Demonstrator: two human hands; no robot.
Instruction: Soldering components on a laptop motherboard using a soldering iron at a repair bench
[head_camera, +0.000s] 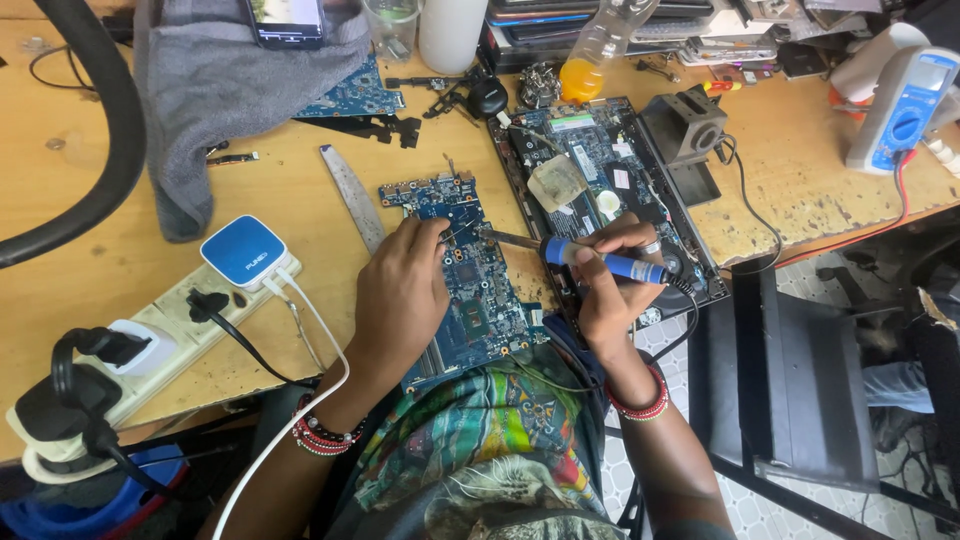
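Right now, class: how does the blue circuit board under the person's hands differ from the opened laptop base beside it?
The board is bare, blue and narrow; the laptop base is wider, dark-framed, still housing its parts. The left hand steadies the board, where the iron in the right hand points; the base lies untouched. Both rest on the wooden table, electronics exposed.

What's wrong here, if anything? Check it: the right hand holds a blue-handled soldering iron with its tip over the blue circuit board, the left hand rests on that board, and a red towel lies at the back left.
One thing is wrong: the towel is grey, not red, as the head view shows. The rest stands: the right hand holds the blue-handled soldering iron with its tip over the blue circuit board, and the left hand rests on that board.
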